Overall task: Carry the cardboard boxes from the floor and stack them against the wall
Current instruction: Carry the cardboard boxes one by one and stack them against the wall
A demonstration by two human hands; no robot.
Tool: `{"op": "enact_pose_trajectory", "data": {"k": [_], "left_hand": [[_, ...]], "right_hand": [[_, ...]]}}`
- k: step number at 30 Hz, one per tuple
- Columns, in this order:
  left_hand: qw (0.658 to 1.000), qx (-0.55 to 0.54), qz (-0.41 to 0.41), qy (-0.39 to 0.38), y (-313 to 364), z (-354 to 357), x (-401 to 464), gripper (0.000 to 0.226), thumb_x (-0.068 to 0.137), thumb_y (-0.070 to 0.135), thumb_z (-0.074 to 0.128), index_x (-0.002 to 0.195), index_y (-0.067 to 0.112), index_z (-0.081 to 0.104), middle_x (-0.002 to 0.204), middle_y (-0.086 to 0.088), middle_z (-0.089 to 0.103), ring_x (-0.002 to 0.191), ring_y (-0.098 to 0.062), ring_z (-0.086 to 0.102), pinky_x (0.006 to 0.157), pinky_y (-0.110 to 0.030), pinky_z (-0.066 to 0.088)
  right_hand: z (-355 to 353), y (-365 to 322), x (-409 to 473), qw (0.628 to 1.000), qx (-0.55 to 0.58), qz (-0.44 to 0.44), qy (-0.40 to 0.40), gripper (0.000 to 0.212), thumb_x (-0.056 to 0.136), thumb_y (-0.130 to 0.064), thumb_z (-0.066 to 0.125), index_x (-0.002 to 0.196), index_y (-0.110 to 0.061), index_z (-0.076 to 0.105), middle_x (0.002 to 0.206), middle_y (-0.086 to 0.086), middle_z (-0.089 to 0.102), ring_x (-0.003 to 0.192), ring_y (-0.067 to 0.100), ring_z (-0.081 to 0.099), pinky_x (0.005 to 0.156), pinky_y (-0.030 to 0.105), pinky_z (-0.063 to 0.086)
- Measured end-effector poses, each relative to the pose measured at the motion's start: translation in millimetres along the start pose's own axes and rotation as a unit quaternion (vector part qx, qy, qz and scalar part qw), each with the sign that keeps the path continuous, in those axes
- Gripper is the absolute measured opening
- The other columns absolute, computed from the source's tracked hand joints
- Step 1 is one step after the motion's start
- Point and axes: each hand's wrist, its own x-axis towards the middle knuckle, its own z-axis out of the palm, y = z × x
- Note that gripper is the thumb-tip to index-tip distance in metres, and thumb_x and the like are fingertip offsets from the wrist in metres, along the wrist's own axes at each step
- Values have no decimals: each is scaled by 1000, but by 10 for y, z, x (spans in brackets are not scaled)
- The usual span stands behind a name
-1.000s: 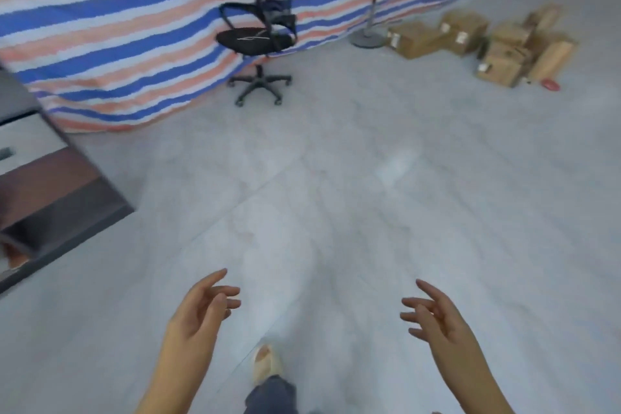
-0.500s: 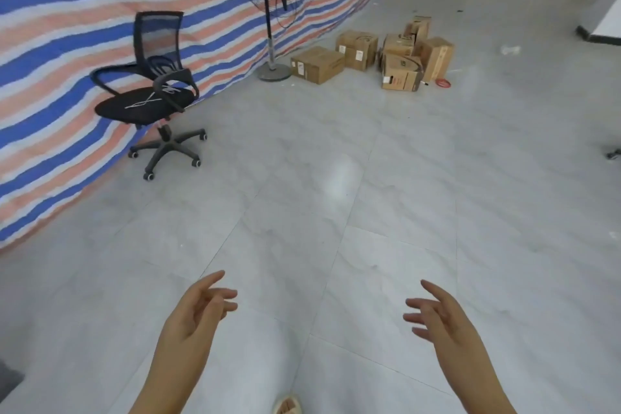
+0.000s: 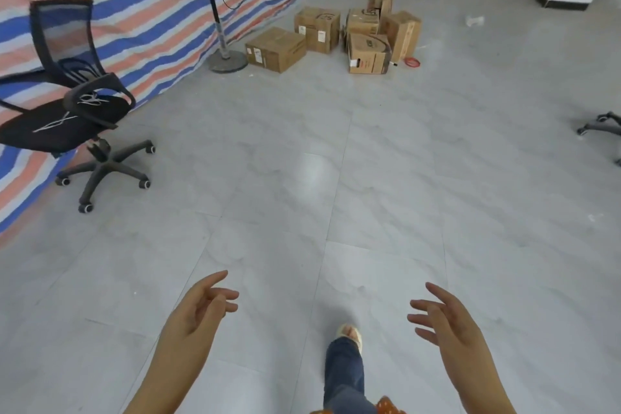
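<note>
Our left hand (image 3: 198,309) and right hand (image 3: 447,319) hang empty, fingers apart. The boxes (image 3: 336,37) lie well ahead by the wall, neither hand nearer.

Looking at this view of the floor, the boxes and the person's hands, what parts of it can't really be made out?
- Cardboard boxes, head view: labels too small to read; the rear ones are partly hidden by those in front.
- Standing fan: its head is cut off by the top edge.
- Second chair base: cut off by the right edge.
- Small red ring by the boxes: too small to identify.
- Left hand and right hand: open; the arms leave the frame at the bottom edge.
</note>
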Motion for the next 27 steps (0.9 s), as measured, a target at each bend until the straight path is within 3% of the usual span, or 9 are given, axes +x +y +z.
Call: {"op": "enact_pose_trajectory", "data": {"k": [3, 7, 11, 14, 18, 27], "left_hand": [[1000, -5, -2, 26, 243, 296, 593, 33, 96, 4, 46, 109, 29, 62, 93, 7, 71, 81, -9, 68, 92, -41, 49], [999, -14, 17, 34, 586, 667, 1212, 32, 97, 5, 46, 108, 30, 62, 94, 8, 71, 82, -8, 68, 90, -40, 49], [997, -74, -3, 31, 857, 990, 1855, 30, 98, 8, 44, 111, 26, 63, 96, 0, 72, 87, -15, 69, 80, -30, 55], [994, -95, -22, 44, 956, 1071, 2307, 28, 98, 9, 44, 111, 25, 64, 95, -2, 73, 85, -17, 70, 78, -21, 57], [990, -105, -48, 79, 971, 1110, 3037, 25, 98, 9, 45, 109, 20, 65, 91, -3, 73, 83, -19, 70, 77, -22, 57], [992, -110, -26, 59, 1462, 1059, 5237, 25, 97, 9, 48, 107, 22, 66, 90, -2, 73, 81, -17, 70, 71, -19, 57]], "right_hand": [[-3, -261, 776, 1000, -5, -7, -15, 26, 98, -12, 46, 115, -27, 58, 93, -3, 73, 82, 10, 70, 67, 23, 56], [11, -623, 1599, 999, -9, -29, -31, 29, 98, -10, 46, 114, -29, 60, 93, -7, 73, 84, 10, 70, 69, 15, 55], [95, -907, 2414, 997, -29, -37, -58, 30, 98, -11, 44, 116, -31, 58, 94, -10, 72, 86, 8, 69, 73, 18, 56], [253, -1049, 2916, 997, -29, -36, -65, 31, 98, -10, 44, 116, -31, 58, 95, -9, 72, 85, 9, 70, 73, 20, 56], [572, -1149, 3579, 997, -31, -18, -69, 29, 99, -10, 45, 117, -29, 58, 94, -6, 72, 85, 10, 70, 76, 28, 52], [1491, -1852, 5242, 998, -26, -37, -38, 29, 98, -11, 47, 116, -31, 58, 94, -10, 72, 84, 10, 70, 73, 25, 57]]}}
